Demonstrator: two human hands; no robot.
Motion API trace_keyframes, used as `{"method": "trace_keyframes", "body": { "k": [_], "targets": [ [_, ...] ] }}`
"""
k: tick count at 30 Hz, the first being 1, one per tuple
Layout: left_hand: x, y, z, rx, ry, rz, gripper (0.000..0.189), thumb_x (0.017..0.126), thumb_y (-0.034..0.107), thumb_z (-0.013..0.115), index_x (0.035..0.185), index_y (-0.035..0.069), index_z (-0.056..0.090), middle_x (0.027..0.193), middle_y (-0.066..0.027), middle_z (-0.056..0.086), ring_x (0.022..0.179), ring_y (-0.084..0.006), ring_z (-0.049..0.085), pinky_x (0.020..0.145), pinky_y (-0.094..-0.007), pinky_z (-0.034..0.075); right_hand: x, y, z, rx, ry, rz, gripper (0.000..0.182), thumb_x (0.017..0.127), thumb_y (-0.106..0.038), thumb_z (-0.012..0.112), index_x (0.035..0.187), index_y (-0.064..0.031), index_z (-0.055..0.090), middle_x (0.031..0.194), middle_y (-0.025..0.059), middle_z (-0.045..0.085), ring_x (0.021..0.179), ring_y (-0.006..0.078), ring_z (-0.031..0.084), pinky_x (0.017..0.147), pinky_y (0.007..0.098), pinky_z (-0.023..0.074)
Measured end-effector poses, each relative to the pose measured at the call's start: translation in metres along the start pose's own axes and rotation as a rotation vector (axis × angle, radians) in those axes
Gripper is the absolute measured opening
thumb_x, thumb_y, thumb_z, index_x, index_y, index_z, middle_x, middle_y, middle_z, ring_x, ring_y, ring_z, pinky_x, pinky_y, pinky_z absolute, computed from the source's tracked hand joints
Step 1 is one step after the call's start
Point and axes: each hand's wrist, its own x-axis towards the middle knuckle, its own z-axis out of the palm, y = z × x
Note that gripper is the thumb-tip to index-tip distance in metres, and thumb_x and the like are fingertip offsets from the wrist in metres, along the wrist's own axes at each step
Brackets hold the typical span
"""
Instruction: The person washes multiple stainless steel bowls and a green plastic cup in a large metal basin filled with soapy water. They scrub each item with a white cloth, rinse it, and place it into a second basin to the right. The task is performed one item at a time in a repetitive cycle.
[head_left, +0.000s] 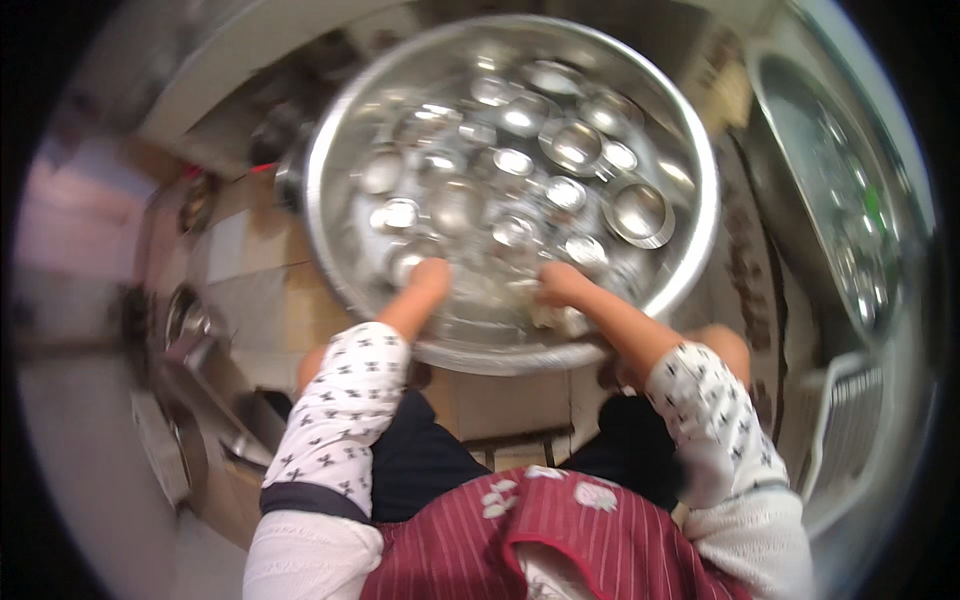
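Note:
A large round steel basin (328, 217) full of small round metal dishes, some of them lying in water, stands before me. My left hand (430, 276) reaches over its near side, at a shiny round dish (409, 255); the fingers are dipped or blurred. My right hand (559, 285) is at the near right part of the basin, close to a pale blurred thing (546, 315). What either hand grips is unclear. One steel bowl (639, 212) sits by the right wall, and another (574, 145) farther back.
At the right is a long metal sink or tub (795, 195) holding shiny items and something green. A white rack (851, 427) stands below it. Metal trays (225, 397) and a round pan (182, 311) are on the tiled floor at left.

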Motion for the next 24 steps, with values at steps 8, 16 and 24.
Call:
{"method": "trace_keyframes", "body": {
  "k": [8, 16, 24],
  "targets": [
    [-0.068, 0.081, -0.04, -1.126, 0.012, 0.05, 0.029, 0.079, 0.017, 0.053, 0.099, -0.003, 0.058, 0.096, -0.0197, 0.061, 0.09, -0.0302, 0.059, 0.077, -0.0373, 0.044, -0.016, -0.104, -0.022, 0.426, 0.621, -0.133, 0.033, 0.078, -0.03, 0.059, 0.08, 0.0022, 0.053, 0.084, 0.0197, 0.054, 0.079, 0.0334, 0.052, 0.07, 0.0399, 0.04],
    [-0.077, 0.096, -0.053, -1.372, 0.037, 0.231, 0.018, 0.078, 0.003, 0.055, 0.096, 0.001, 0.054, 0.081, -0.0028, 0.058, 0.073, -0.0098, 0.051, 0.064, -0.0273, 0.041, -0.021, -0.09, -0.052, 0.672, 0.362, -0.1, 0.031, 0.082, -0.021, 0.048, 0.104, -0.0031, 0.06, 0.085, 0.0113, 0.061, 0.073, 0.0146, 0.055, 0.066, 0.0286, 0.0441],
    [-0.074, 0.101, -0.075, -2.228, -0.221, 0.056, 0.016, 0.085, 0.005, 0.051, 0.101, 0.005, 0.049, 0.085, -0.0017, 0.055, 0.072, -0.0095, 0.052, 0.06, -0.0277, 0.043, 0.003, -0.023, -0.066, 1.499, 0.317, 0.076, 0.029, 0.084, -0.024, 0.049, 0.098, -0.0001, 0.057, 0.087, 0.0098, 0.06, 0.075, 0.0174, 0.058, 0.069, 0.0296, 0.0461]
  ]
}}
